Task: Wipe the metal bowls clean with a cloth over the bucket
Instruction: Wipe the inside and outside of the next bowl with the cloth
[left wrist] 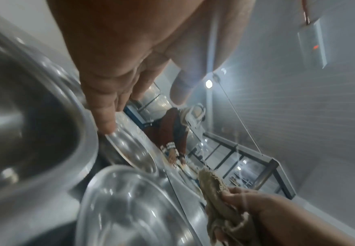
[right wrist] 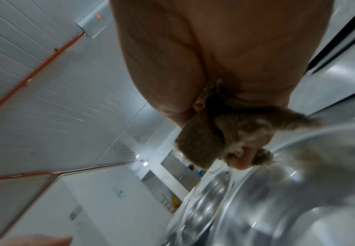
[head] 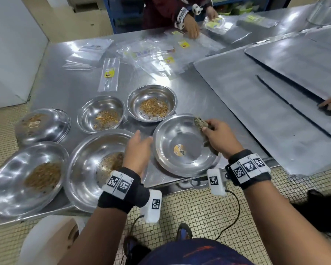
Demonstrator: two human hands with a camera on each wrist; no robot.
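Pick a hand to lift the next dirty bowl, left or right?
Left. The left hand is open and empty above the large crumb-filled bowl; the right hand holds the cloth over the wiped bowl.

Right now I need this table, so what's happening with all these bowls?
A person is cleaning bowls. The right hand grips a bunched brown cloth at the rim of a nearly clean shallow metal bowl; the open left hand reaches toward it. Four round steel bowls still hold brown crumbs.
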